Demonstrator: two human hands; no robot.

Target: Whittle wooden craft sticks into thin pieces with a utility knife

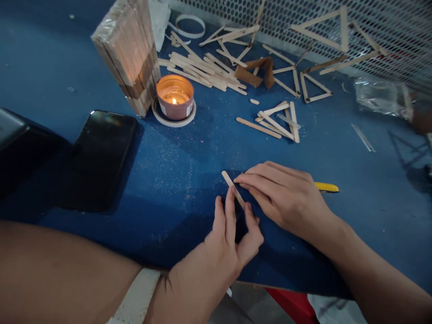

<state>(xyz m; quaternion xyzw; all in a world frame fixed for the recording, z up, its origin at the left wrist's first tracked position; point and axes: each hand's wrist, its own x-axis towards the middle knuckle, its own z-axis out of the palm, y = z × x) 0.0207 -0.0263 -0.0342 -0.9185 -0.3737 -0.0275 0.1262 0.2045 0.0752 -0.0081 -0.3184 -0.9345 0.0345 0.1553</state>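
Observation:
A single wooden stick [227,177] lies aslant near the table's front edge. My left hand [232,234] holds it at its lower part, the fingertips and thumb on it. My right hand [286,193] is just to the right, its fingers pressed together and their tips close to the stick's edge; what they hold, if anything, is hidden. A yellow cutter handle [326,187] shows beyond the back of my right hand, partly covered by it. Further up the table lie a loose stick [258,128] and a triangle of joined sticks [294,121].
A lit candle [174,96] in a cup stands at the upper left beside a wrapped stick bundle [130,54]. A black phone [104,157] lies left. Stick piles [202,69], triangle frames and plastic wrap [383,96] line the mesh at the back.

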